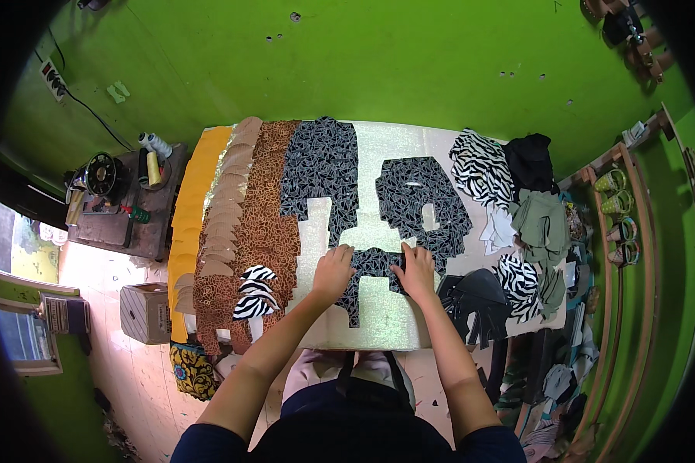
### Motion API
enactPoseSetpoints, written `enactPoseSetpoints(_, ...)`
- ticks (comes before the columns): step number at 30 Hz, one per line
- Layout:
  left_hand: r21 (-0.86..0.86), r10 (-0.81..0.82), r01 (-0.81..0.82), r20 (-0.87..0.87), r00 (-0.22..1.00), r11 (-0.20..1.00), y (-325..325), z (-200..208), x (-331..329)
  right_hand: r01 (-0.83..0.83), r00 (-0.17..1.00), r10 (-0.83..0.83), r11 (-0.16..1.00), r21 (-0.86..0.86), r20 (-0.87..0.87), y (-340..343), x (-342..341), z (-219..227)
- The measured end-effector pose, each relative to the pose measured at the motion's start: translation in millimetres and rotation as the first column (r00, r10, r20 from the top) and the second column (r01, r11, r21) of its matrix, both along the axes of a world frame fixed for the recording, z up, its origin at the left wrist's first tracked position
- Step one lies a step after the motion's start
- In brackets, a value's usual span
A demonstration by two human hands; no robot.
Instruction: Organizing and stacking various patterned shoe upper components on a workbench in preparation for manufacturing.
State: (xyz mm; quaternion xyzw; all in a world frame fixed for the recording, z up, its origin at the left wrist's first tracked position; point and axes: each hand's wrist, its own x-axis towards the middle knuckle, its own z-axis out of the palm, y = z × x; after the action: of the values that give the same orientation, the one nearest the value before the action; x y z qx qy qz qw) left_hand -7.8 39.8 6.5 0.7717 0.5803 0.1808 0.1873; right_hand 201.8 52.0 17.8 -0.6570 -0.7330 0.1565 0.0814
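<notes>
A dark piece of black and grey line-patterned fabric lies at the near middle of the table, stretched between my hands. My left hand grips its left edge, fingers bent over it. At its right edge my right hand grips it, the thumb pressed on top. Above my hands, overlapping pieces of the same fabric lie in a column. To the right rests another pile of this pattern, with small gaps showing the pale table below.
Left of my hands are brown patterned pieces, tan curved pieces, yellow pieces and zebra-striped pieces. Zebra, black and olive cloth lie right. A sewing bench and cardboard box stand left; a wooden rack, right.
</notes>
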Motion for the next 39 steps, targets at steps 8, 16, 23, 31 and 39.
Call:
enactPoseSetpoints(8,-0.177,0.088,-0.068,0.112,0.99,0.982,3,-7,-3,-0.052,0.999,0.052,0.998,-0.028,0.004,2,2,-1)
enactPoseSetpoints(16,-0.195,0.003,0.032,0.177,0.984,0.98,0,-7,-14,-0.07,0.97,0.065,0.998,-0.01,-0.236,-6,-4,5)
enactPoseSetpoints(23,-0.391,0.339,-0.175,0.405,0.849,0.904,14,24,-56,0.071,0.732,-0.107,0.994,-0.082,-0.673,36,-52,10)
enactPoseSetpoints(31,-0.06,0.404,-0.411,0.353,0.844,0.91,87,7,-110,0.135,0.814,-0.072,0.988,0.068,-0.576,114,-134,-8)
enactPoseSetpoints(39,0.044,0.541,-0.54,-0.014,0.841,0.84,94,-1,-102,0.16,0.974,-0.121,0.966,0.202,-0.19,107,-159,-6)
